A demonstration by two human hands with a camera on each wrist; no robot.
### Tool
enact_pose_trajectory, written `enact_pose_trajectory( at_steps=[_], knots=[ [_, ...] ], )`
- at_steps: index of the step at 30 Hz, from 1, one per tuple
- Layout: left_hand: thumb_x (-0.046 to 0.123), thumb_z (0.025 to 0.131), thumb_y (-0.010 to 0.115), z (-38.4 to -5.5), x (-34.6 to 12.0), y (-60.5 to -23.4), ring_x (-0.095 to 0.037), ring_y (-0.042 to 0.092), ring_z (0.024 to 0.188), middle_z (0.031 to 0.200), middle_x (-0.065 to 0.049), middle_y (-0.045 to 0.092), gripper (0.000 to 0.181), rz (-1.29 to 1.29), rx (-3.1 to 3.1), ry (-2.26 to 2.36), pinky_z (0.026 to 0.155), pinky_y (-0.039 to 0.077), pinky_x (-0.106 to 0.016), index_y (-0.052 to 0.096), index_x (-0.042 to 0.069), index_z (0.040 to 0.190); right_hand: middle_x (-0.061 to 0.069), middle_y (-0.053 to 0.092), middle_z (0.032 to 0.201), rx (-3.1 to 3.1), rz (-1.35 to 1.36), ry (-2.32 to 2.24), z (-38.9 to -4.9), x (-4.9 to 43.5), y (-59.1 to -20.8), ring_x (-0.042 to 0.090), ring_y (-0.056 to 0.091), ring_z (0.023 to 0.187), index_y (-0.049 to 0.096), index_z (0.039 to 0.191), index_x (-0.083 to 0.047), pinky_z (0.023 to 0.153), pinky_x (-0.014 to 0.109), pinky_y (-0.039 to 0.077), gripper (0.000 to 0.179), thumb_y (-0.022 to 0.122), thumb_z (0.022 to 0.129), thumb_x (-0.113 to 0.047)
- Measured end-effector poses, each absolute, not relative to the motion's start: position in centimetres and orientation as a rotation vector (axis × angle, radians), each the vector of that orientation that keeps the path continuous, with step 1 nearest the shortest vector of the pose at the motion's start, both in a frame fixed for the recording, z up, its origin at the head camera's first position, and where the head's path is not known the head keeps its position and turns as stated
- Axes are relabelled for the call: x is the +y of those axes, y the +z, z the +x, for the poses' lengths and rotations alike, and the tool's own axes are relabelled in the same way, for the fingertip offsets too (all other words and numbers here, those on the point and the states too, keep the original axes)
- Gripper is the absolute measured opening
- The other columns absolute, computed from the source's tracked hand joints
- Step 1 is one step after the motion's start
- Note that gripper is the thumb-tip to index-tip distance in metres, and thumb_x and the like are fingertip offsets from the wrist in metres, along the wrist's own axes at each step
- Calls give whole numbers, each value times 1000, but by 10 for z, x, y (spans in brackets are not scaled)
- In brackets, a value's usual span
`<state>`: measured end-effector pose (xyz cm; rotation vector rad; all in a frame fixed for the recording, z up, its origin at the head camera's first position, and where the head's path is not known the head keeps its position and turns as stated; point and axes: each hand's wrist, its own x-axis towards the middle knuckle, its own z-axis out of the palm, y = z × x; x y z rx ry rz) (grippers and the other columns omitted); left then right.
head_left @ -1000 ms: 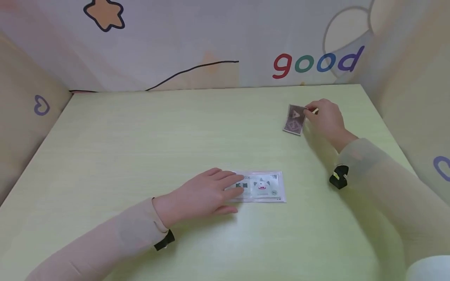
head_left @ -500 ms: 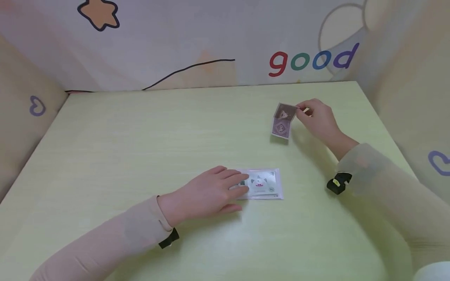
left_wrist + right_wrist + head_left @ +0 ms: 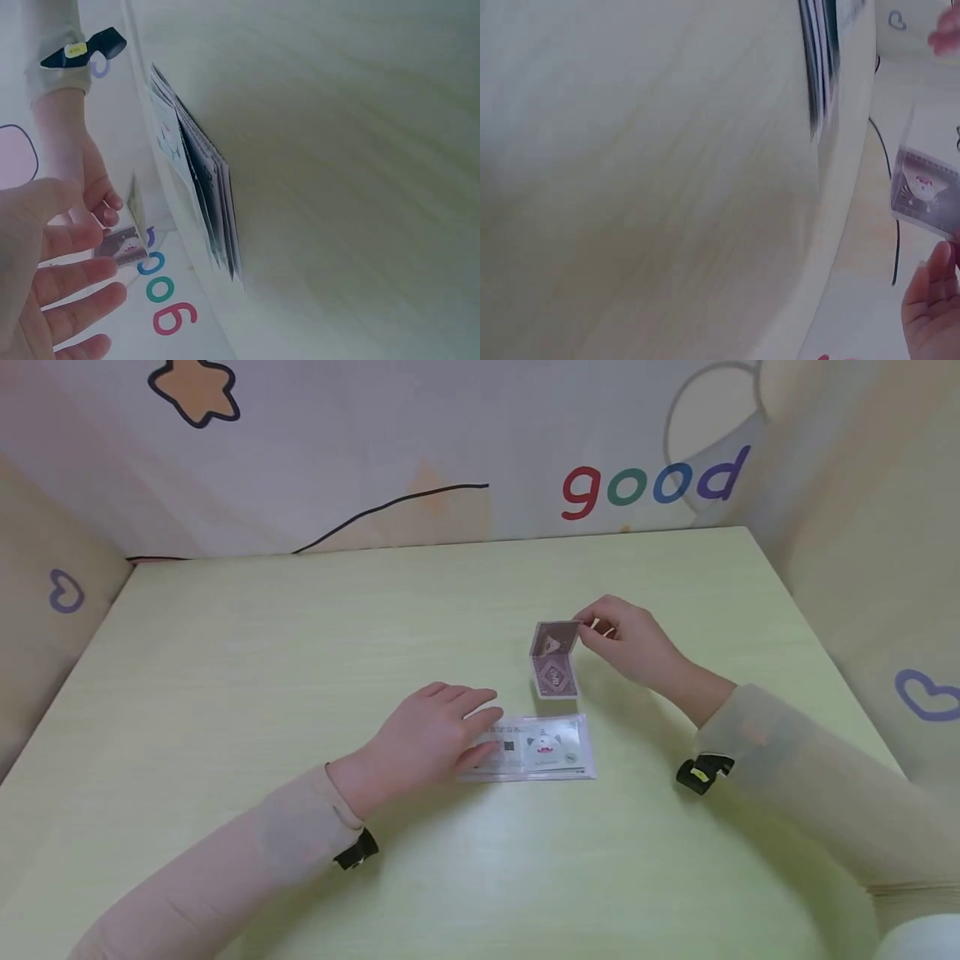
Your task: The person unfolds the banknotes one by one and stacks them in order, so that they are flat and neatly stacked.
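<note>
My right hand (image 3: 633,643) pinches the upper right corner of a purple play banknote (image 3: 555,672) above the table. The note is creased across its middle and bends along that fold. Just nearer to me lies a stack of play banknotes (image 3: 551,747), its top one pale with a cartoon animal face. My left hand (image 3: 423,735) is over the left end of that stack, covering part of it, with fingers spread. In the left wrist view the fingers (image 3: 82,311) look apart from the stack (image 3: 199,180), whose layered edges show.
The pale green table (image 3: 262,652) is bounded by a printed back wall (image 3: 337,452) with the word "good". Side walls stand left and right. A white rounded object (image 3: 922,937) shows at the bottom right corner.
The right hand has carried the purple banknote left and nearer, to just behind the stack. My left hand has shifted slightly back, uncovering more of the stack.
</note>
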<state>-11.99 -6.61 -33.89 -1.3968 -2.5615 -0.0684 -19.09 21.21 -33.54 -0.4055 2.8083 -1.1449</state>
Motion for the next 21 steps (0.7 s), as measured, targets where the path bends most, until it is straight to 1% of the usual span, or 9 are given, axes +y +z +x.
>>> enact_pose_trajectory(
  at_steps=[6,14,16,18,21],
  knots=[
    [27,85,68,-127,-64,-336,-22,59,103,116,-8,62,34,-1293,-2460,-91,87,47,-35,64,8,113,7,57,100,2677,-604,-1101,-178,193,-335,22,52,87,62,104,-4,74,33,47,15,53,93,-8],
    [24,83,70,-132,-59,-335,-22,62,93,104,-7,65,31,-1211,-2386,-207,81,50,-33,67,7,108,5,56,92,2601,-798,-1083,-168,177,-338,19,51,80,63,100,-4,70,31,47,11,57,90,-4],
    [22,83,70,-132,-58,-335,-20,64,87,100,-6,66,28,-1204,-2394,-247,75,51,-31,67,6,106,4,56,92,2586,-842,-1081,-166,174,-339,18,52,79,63,100,-3,69,30,48,11,58,90,-3],
    [21,83,70,-132,-56,-336,-17,64,77,94,-4,67,26,-1191,-2425,-294,66,52,-28,68,6,105,4,56,91,2572,-877,-1075,-164,171,-339,18,52,78,63,99,-3,69,30,48,11,58,89,-3],
    [17,84,68,-131,-54,-336,-12,61,65,85,-2,66,23,-1170,-2502,-392,54,49,-23,68,6,104,3,56,91,2551,-908,-1071,-161,167,-338,17,52,77,64,99,-4,69,29,48,12,58,89,-3]
  ],
)
